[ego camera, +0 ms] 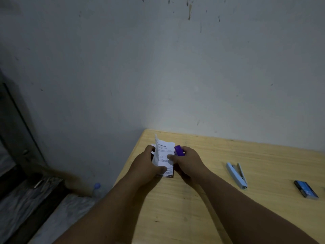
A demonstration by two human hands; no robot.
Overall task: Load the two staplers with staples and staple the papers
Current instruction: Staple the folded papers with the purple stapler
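A small stack of printed white papers (162, 154) stands bent upward near the far left corner of the wooden table (202, 199). My left hand (146, 164) grips the papers from the left, thumb across their lower edge. My right hand (187, 162) is closed around a small purple stapler (179, 150), held at the papers' right edge. A light blue stapler (237, 175) lies hinged open on the table to the right, apart from both hands. Further right rests a blue staple box (306, 191).
The table meets a grey-white wall (175, 76) at its far edge. Left of the table, down on the floor, stands a plastic bottle with a blue cap (97, 188) beside a dark door frame (21, 138).
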